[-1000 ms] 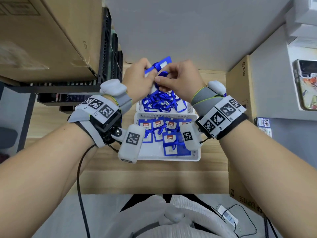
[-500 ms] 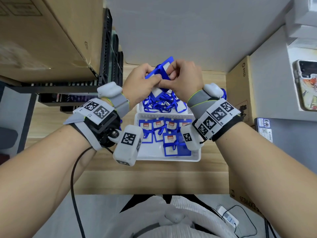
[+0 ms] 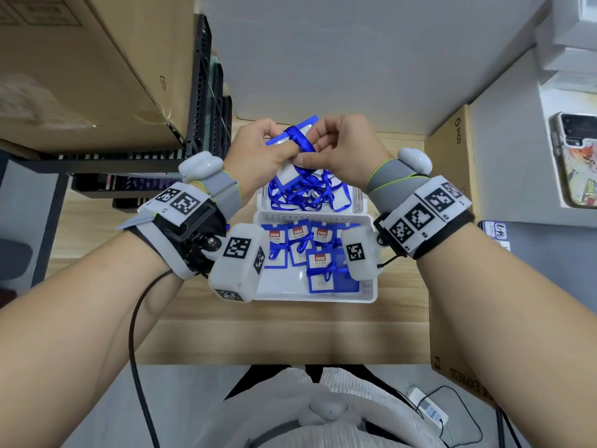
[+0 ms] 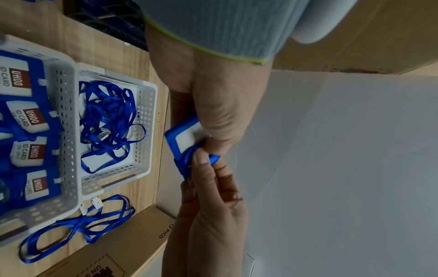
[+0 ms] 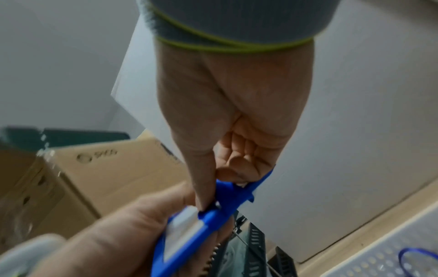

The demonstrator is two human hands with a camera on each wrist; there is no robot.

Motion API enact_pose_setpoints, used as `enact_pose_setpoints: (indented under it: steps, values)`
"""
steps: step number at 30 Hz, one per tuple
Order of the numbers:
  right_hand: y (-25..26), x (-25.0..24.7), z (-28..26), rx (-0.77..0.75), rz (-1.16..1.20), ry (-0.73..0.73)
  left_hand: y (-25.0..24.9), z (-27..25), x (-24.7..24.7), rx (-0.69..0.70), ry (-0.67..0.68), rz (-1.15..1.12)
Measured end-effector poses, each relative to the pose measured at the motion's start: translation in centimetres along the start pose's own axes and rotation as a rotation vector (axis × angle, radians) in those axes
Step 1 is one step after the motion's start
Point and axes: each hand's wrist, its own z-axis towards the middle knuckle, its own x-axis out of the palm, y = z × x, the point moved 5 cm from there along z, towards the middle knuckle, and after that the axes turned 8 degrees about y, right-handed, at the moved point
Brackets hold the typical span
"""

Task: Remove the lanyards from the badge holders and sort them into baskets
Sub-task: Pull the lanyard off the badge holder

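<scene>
Pinching w/ both: left hand (image 3: 261, 153) clamped on badge holder (image 3: 292, 132), right hand (image 3: 339, 150) on lanyard (image 3: 298, 140); pull straight toward 3 o'clock, holder steady.

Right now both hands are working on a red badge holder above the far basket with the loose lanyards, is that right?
Not quite: the badge holder is blue, not red, as the head view shows. The left hand and right hand do hold it above the far basket of loose lanyards.

The blue badge holder (image 3: 292, 132) is held tilted above the far white basket (image 3: 357, 202), its blue lanyard (image 3: 298, 140) looped at its top. That basket contains loose lanyards (image 3: 305, 195); the near basket (image 3: 368, 289) contains badge holders (image 3: 318, 270).
</scene>
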Motion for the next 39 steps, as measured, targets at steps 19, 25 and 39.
enact_pose_setpoints:
  steps: [19,25,39]
  values:
    - [0.9,0.0,-0.4,-0.056,-0.159,0.195,1.4,-0.6,-1.6,0.008,-0.097,0.110]
    - [0.4,0.5,-0.4,0.000,-0.180,0.215,1.0,-0.8,-1.2,0.029,0.019,0.166]
    - [0.2,-0.1,0.0,0.076,-0.477,-0.144,2.2,-1.9,-1.1,0.043,0.161,0.119]
